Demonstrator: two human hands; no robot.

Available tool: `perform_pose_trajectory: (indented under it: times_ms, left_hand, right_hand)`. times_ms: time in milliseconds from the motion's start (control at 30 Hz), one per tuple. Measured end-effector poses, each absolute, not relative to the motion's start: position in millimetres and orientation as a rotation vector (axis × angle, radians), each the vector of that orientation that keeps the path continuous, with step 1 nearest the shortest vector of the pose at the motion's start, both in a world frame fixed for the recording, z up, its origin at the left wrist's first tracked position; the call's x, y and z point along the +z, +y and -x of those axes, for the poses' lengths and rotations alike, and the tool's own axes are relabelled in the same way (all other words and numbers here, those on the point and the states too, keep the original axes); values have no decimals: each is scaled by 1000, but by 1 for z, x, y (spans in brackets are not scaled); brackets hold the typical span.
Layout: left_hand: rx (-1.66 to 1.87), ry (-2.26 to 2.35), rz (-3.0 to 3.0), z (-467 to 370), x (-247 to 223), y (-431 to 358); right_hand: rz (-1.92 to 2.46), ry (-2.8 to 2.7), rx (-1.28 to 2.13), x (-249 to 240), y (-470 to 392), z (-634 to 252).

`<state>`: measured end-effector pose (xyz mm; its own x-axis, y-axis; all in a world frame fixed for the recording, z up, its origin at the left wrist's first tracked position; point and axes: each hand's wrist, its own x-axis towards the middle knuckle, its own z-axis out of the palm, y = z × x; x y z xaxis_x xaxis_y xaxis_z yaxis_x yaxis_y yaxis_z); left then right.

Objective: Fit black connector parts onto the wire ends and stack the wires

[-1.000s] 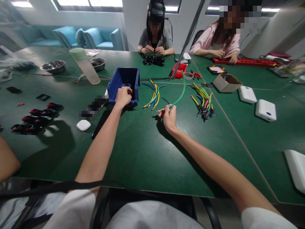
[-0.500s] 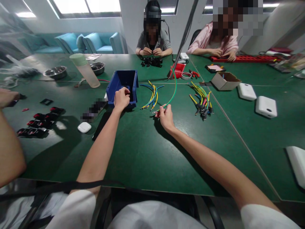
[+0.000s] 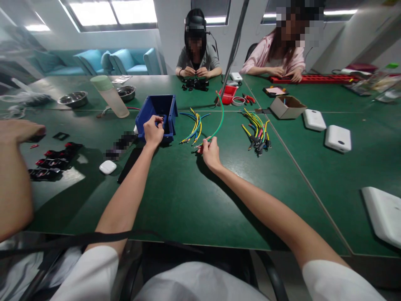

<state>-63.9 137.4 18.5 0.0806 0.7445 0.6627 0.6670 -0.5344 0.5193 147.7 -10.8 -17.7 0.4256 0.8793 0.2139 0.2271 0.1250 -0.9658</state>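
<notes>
My left hand (image 3: 153, 131) reaches over the near side of a blue bin (image 3: 172, 113), its fingers pinched together above dark pieces inside; what they hold, if anything, is too small to tell. My right hand (image 3: 210, 153) is closed on a green wire (image 3: 222, 115), which curves upward, with a metal end showing left of the fingertips. Between the bin and this wire lie several yellow and blue wires (image 3: 196, 125). Farther right is a bundle of yellow, green and red wires (image 3: 257, 130) with dark ends.
White boxes (image 3: 338, 139) and a cardboard box (image 3: 287, 108) lie right. A bottle (image 3: 112, 98), metal bowl (image 3: 73, 99), black parts (image 3: 59, 156) and phone-like dark item (image 3: 128, 164) lie left. A neighbour's arm (image 3: 14, 179) enters left; two people sit opposite.
The camera view has shifted slightly, so the table items appear a little further left. Both hands keep nearly the same places, and the green wire remains in my right hand.
</notes>
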Motion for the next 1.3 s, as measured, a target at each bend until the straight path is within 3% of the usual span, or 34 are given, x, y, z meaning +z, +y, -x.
perform_pose_trajectory:
  times_ms: [333, 600, 1300]
  left_hand:
    - [1657, 1433, -2282, 67, 1, 115]
    - [1563, 1293, -2478, 68, -2, 89]
    - [1403, 1262, -2288, 41, -3, 36]
  right_hand:
    - [1400, -1080, 645, -13, -13, -148]
    - [1406, -1103, 611, -15, -13, -149]
    - [1398, -1097, 584, -15, -13, -150]
